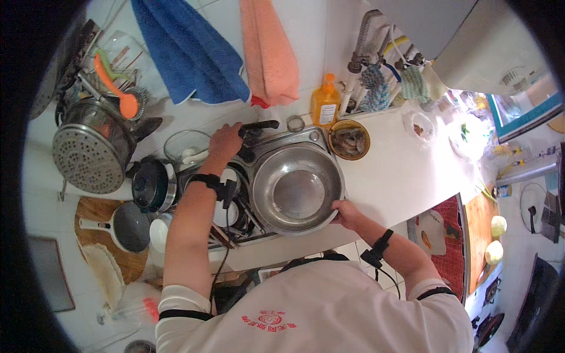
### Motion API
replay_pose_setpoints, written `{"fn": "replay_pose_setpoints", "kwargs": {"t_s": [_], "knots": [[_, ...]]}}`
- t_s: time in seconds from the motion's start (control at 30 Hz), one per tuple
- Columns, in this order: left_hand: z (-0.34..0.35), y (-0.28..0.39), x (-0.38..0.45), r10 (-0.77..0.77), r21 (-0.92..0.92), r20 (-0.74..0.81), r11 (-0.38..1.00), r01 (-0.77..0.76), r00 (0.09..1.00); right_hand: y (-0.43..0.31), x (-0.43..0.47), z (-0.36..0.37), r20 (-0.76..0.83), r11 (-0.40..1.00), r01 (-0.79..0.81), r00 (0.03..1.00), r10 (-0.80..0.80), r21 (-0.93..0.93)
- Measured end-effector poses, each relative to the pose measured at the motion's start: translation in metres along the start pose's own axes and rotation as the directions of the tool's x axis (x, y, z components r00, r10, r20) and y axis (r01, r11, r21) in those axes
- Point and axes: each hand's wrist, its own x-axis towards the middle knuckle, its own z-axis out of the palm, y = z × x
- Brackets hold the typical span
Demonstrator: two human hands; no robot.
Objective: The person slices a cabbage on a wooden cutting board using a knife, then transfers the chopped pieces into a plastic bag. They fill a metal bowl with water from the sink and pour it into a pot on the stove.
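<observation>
A wide stainless steel basin [299, 194] sits over the right bowl of the sink [315, 137]. My right hand [347, 212] grips its lower right rim. Up at the back of the sink, my left hand [226, 140] is on the black faucet handle [260, 125]; its fingertips are partly hidden. Water is hard to make out in the basin. In the left sink bowl, partly behind my left forearm, lie white dishes [226, 214], a dark pan and several utensils. Just right of the sink stands a brown bowl [349, 140] with what looks like raw shrimp.
An orange pump bottle [325, 103] stands behind the bowl. Blue [190, 48] and orange [268, 53] towels hang above the sink. At left are a steamer pot [90, 156], a lidded pot [152, 184] and a frying pan [131, 227]. A white counter [397, 167] extends right.
</observation>
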Motion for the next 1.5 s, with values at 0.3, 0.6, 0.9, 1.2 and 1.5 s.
{"fn": "replay_pose_setpoints", "kwargs": {"t_s": [0.3, 0.6, 0.9, 1.2, 1.5], "knots": [[0.009, -0.015, 0.006, 0.106, -0.108, -0.08, 0.988, -0.114, 0.991, 0.0, 0.003, 0.015, -0.011, 0.999, 0.03, 1.0, -0.029, 0.038], [0.009, -0.021, -0.003, 0.117, -0.137, -0.122, 0.982, -0.133, 0.986, 0.01, 0.021, 0.017, -0.005, 0.991, 0.061, 0.998, -0.061, 0.119], [0.02, -0.027, -0.003, 0.106, -0.187, -0.143, 0.973, -0.132, 0.984, 0.015, 0.021, 0.018, -0.027, 0.987, 0.064, 0.998, -0.061, 0.146], [0.02, -0.024, -0.012, 0.09, -0.238, -0.173, 0.962, -0.13, 0.981, 0.02, 0.034, 0.012, -0.022, 0.987, -0.049, 0.998, 0.053, 0.153], [0.01, -0.019, -0.03, -0.007, -0.353, -0.093, 0.935, -0.026, 0.996, 0.013, 0.029, 0.018, -0.016, 0.994, -0.006, 1.0, 0.008, 0.106]]}}
